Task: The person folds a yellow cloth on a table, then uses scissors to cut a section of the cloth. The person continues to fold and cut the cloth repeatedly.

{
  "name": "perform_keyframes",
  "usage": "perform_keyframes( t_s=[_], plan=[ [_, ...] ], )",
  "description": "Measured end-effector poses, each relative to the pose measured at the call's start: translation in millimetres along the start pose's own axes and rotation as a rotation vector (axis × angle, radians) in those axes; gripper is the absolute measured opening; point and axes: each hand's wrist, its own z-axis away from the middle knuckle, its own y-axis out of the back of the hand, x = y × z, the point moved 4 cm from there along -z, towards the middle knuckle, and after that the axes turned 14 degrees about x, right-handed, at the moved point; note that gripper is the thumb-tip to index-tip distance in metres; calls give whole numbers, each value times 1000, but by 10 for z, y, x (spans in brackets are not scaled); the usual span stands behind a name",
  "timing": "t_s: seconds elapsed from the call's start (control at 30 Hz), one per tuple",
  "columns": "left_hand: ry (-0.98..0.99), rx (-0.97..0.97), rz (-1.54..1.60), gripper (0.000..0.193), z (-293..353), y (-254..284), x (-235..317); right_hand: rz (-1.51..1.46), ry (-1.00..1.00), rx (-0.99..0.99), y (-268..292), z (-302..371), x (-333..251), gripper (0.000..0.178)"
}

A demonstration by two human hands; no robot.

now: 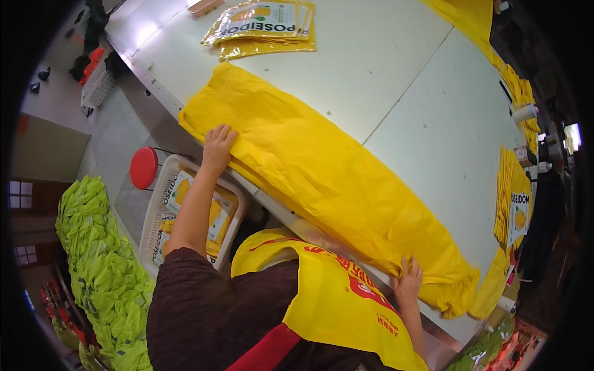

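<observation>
A long folded yellow sheet of thin, wrinkled material point(315, 161) lies slantwise along the near edge of the white table point(427, 111). It looks like a garment, though its exact kind does not show. My left hand point(219, 148) rests on its near edge towards the left end, fingers laid over the material. Farther right, my right hand point(407, 283) touches the same near edge close to the bunched right end, its fingers extended and slightly apart. Part of each thumb is hard to make out.
Flat yellow packages point(266, 28) lie at the table's far left. A white basket point(148, 247) of similar packages stands below my left arm, beside a red round stool point(143, 168). Lime-green material point(105, 272) is heaped at left; folded yellow pieces point(504, 198) lie at right.
</observation>
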Motion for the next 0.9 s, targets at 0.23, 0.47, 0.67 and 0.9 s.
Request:
perform_keyframes(
  t_s=[0.23,0.47,0.67,0.9],
  plan=[
    [124,-95,-326,42,16,-21,-839,99,5,-80,117,-88,91,63],
    [362,-457,-380,22,-392,114,-1438,-651,72,-136,1704,-1118,-1389,60],
    [813,-365,35,49,-564,-250,-1617,-1202,1468,128,3409,-1059,-2492,22],
    [779,-314,55,66,-1127,-427,-1416,-879,1142,79,3009,-2006,-2468,19]
  ],
)
